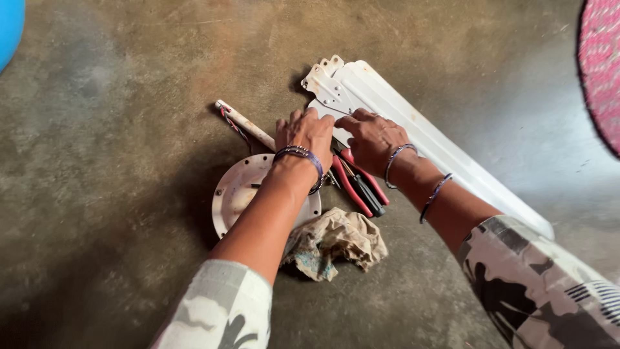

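Note:
Both hands rest on a stack of white fan blades [400,123] lying on a concrete floor. My left hand [303,132] presses its fingertips on the near end of a blade, close to the metal brackets [326,81]. My right hand [371,139] lies beside it, fingers curled over the same blade end. Whether either hand grips the blade is unclear. Under my left forearm sits a round white fan motor housing [236,190] with a white rod [248,126] and coloured wires sticking out.
Red-handled pliers [352,184] and dark-handled tools lie beneath my right wrist. A crumpled dirty rag [336,242] lies nearest me. A blue object [10,26] sits at top left, a pink woven mat [600,58] at top right.

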